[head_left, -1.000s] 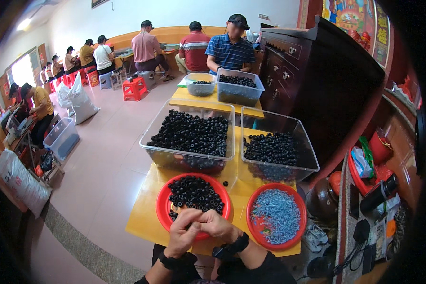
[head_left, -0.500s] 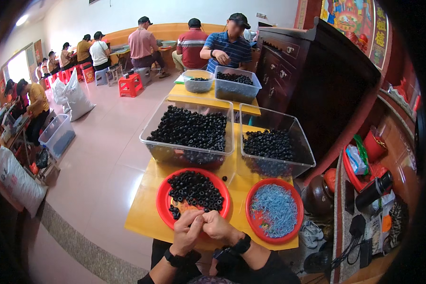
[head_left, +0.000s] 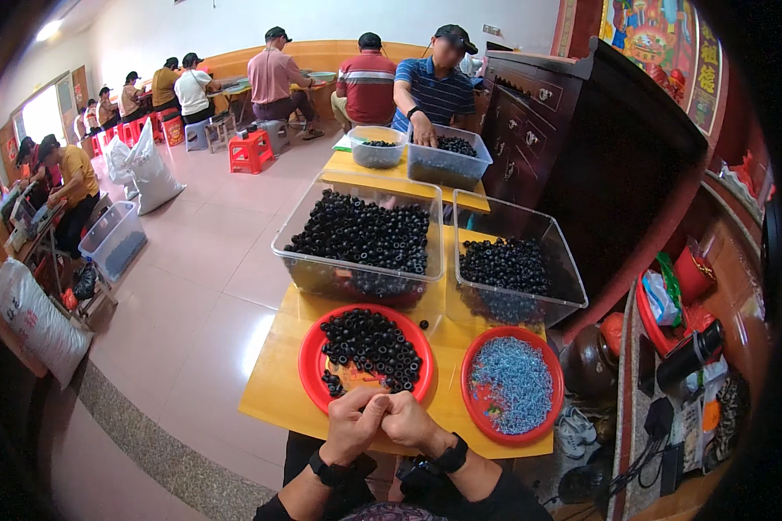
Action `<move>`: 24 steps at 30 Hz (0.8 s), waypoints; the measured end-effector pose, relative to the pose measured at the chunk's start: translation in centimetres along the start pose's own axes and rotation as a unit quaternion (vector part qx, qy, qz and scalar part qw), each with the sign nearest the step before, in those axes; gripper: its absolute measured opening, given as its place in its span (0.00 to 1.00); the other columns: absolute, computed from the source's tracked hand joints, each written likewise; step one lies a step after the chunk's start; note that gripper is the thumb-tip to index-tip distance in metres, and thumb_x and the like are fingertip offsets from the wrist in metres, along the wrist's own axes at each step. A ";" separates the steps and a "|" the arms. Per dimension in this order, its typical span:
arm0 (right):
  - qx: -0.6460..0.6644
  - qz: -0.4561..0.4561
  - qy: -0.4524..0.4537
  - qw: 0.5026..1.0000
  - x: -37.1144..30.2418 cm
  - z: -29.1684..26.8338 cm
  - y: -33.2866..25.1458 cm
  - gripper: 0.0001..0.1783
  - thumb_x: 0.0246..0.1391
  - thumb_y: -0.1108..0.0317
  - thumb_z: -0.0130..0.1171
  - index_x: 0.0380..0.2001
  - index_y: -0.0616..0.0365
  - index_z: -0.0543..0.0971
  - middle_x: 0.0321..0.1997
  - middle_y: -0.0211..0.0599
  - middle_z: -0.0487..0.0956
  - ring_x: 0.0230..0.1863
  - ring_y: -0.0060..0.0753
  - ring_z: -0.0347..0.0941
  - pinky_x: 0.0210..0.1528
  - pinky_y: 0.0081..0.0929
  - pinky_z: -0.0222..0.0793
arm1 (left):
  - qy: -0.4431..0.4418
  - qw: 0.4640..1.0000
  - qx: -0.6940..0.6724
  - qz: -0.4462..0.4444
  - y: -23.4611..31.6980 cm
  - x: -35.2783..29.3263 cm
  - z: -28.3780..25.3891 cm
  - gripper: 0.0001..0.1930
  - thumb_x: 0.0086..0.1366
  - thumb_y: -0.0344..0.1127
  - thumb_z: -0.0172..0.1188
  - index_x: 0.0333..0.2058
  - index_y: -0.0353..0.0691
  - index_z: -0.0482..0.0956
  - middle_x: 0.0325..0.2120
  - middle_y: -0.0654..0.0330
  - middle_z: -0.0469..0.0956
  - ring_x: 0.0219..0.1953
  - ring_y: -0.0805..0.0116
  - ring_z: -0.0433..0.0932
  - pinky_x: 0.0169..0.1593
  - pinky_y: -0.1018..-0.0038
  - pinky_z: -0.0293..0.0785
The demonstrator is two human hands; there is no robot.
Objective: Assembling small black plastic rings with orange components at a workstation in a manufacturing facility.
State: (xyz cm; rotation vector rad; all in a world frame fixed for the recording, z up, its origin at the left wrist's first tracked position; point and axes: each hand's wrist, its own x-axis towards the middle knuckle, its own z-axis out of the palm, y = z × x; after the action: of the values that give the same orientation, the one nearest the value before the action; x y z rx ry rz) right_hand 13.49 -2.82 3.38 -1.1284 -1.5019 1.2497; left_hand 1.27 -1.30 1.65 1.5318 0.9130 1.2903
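My left hand (head_left: 354, 423) and my right hand (head_left: 411, 421) meet knuckle to knuckle at the near rim of a red plate (head_left: 307, 375). Both are closed, thumbs side by side; whatever they pinch is hidden behind the fingers. Small black ring-shaped pieces (head_left: 369, 340) are heaped on that plate, with a bare patch toward its near side. Right of it, a second red plate (head_left: 470, 408) carries a pile of tiny pale-blue pieces (head_left: 514, 382), too small to name.
Two clear bins (head_left: 278, 252) (head_left: 585, 304) of black pieces stand on the yellow table (head_left: 269, 391). Across it, a person in a striped shirt (head_left: 434, 91) reaches into another bin (head_left: 447, 165). A dark cabinet (head_left: 573, 148) rises at the right. One loose black piece (head_left: 423, 325) lies beside the plate.
The view has shifted slightly, moving the scene rightward. My hands stay together near the plate. The person opposite has lowered a hand into the far bin.
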 end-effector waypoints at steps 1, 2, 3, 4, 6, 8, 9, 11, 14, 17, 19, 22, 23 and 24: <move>0.001 0.002 0.000 1.000 0.0 0.0 -0.2 0.12 0.42 0.81 0.43 0.28 0.66 0.76 0.25 0.35 0.78 0.31 0.24 0.72 0.34 0.25 0.68 | 0.000 1.000 0.000 -0.002 0.0 0.1 0.0 0.07 0.58 0.30 0.56 0.29 0.30 0.77 0.23 0.55 0.77 0.26 0.68 0.76 0.31 0.76 0.70; 0.000 0.007 0.001 1.000 0.1 0.0 -0.4 0.12 0.42 0.80 0.43 0.29 0.66 0.76 0.25 0.37 0.78 0.31 0.25 0.72 0.35 0.25 0.68 | 0.001 1.000 0.014 0.006 0.0 0.1 0.0 0.07 0.58 0.30 0.56 0.28 0.31 0.77 0.22 0.55 0.76 0.25 0.67 0.76 0.31 0.76 0.70; -0.003 0.012 0.006 1.000 0.0 -0.1 -0.6 0.13 0.42 0.80 0.43 0.30 0.66 0.77 0.26 0.38 0.78 0.32 0.26 0.73 0.35 0.26 0.69 | 0.000 1.000 0.027 0.015 0.1 0.2 0.0 0.07 0.59 0.30 0.56 0.28 0.31 0.77 0.21 0.54 0.76 0.25 0.66 0.76 0.30 0.75 0.70; -0.003 0.014 0.008 1.000 -0.1 -0.1 -0.4 0.13 0.42 0.80 0.43 0.30 0.66 0.77 0.26 0.38 0.78 0.32 0.26 0.73 0.35 0.26 0.69 | -0.003 1.000 0.025 0.014 0.1 0.2 0.2 0.07 0.59 0.30 0.56 0.28 0.31 0.77 0.21 0.54 0.76 0.25 0.66 0.76 0.30 0.75 0.70; 0.004 0.018 0.008 1.000 -0.1 -0.1 0.2 0.12 0.45 0.78 0.45 0.32 0.66 0.77 0.27 0.37 0.78 0.33 0.25 0.73 0.36 0.25 0.69 | 0.003 0.999 0.032 0.007 -0.3 0.1 0.3 0.08 0.59 0.30 0.55 0.26 0.31 0.77 0.20 0.54 0.75 0.24 0.65 0.76 0.30 0.75 0.70; 0.020 0.036 -0.006 0.999 0.0 -0.2 0.0 0.11 0.47 0.77 0.46 0.31 0.67 0.77 0.27 0.36 0.78 0.33 0.25 0.73 0.36 0.24 0.69 | 0.002 0.999 0.032 0.005 -0.9 0.0 0.2 0.09 0.61 0.33 0.54 0.30 0.31 0.77 0.22 0.55 0.76 0.25 0.67 0.75 0.30 0.76 0.70; 0.035 0.053 -0.018 0.998 0.1 -0.3 -0.3 0.10 0.49 0.75 0.48 0.31 0.67 0.77 0.27 0.35 0.78 0.33 0.24 0.73 0.36 0.23 0.69 | 0.000 0.999 0.031 0.007 -1.1 -0.1 0.1 0.11 0.62 0.35 0.53 0.33 0.32 0.77 0.24 0.57 0.77 0.26 0.69 0.75 0.30 0.77 0.70; 0.102 0.056 -0.046 0.992 -0.1 -1.3 -1.5 0.11 0.53 0.76 0.47 0.37 0.67 0.76 0.35 0.35 0.78 0.35 0.22 0.72 0.38 0.20 0.69 | -0.003 0.995 -0.079 -0.059 0.3 0.1 0.3 0.13 0.64 0.37 0.52 0.38 0.32 0.76 0.28 0.58 0.77 0.29 0.71 0.74 0.32 0.79 0.70; 0.329 0.051 -0.034 0.942 -1.1 -2.8 -0.7 0.14 0.54 0.77 0.50 0.45 0.71 0.72 0.41 0.39 0.76 0.41 0.31 0.74 0.45 0.25 0.72 | -0.076 0.950 -0.265 -0.146 0.3 0.2 -1.0 0.20 0.66 0.39 0.48 0.52 0.33 0.66 0.37 0.61 0.73 0.37 0.77 0.70 0.40 0.83 0.68; 0.434 0.042 -0.064 0.898 -1.4 -3.2 0.1 0.19 0.55 0.74 0.51 0.49 0.73 0.68 0.44 0.47 0.75 0.44 0.38 0.75 0.46 0.31 0.74 | -0.072 0.963 -0.232 -0.120 1.2 -0.3 -0.8 0.18 0.65 0.33 0.50 0.53 0.34 0.65 0.39 0.62 0.71 0.38 0.78 0.70 0.40 0.82 0.69; 0.459 0.051 -0.083 0.883 -1.5 -3.1 0.3 0.20 0.55 0.73 0.51 0.49 0.74 0.66 0.44 0.49 0.74 0.46 0.39 0.74 0.48 0.31 0.72 | -0.082 0.975 -0.206 -0.022 0.5 -1.0 -0.7 0.18 0.60 0.26 0.54 0.50 0.34 0.68 0.40 0.59 0.71 0.37 0.75 0.71 0.40 0.80 0.69; 0.450 0.044 -0.076 0.889 -1.9 -3.1 0.6 0.21 0.56 0.72 0.52 0.50 0.74 0.66 0.45 0.48 0.74 0.47 0.37 0.73 0.50 0.30 0.70 | -0.074 0.988 -0.047 0.127 1.5 -0.3 -1.0 0.18 0.54 0.22 0.59 0.45 0.33 0.72 0.40 0.55 0.71 0.37 0.71 0.72 0.40 0.78 0.70; 0.450 0.045 -0.075 0.889 -2.0 -3.3 0.6 0.21 0.56 0.72 0.52 0.50 0.74 0.66 0.45 0.48 0.74 0.47 0.37 0.73 0.50 0.30 0.70 | -0.075 0.988 -0.048 0.126 1.9 0.0 -1.0 0.18 0.54 0.22 0.59 0.45 0.33 0.72 0.40 0.55 0.71 0.37 0.71 0.72 0.40 0.78 0.70; 0.450 0.051 -0.081 0.888 -2.0 -3.1 0.5 0.21 0.56 0.72 0.52 0.50 0.73 0.66 0.46 0.47 0.73 0.47 0.36 0.72 0.50 0.29 0.69 | -0.080 0.988 -0.017 0.134 2.2 0.2 -1.2 0.17 0.52 0.22 0.60 0.43 0.33 0.73 0.40 0.54 0.71 0.37 0.70 0.72 0.39 0.78 0.70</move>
State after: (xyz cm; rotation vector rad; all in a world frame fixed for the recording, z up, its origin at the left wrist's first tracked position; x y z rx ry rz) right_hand 16.99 -4.03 3.14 -0.4783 -0.7722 1.8639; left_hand 0.05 -1.60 3.82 1.7468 0.5947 1.3397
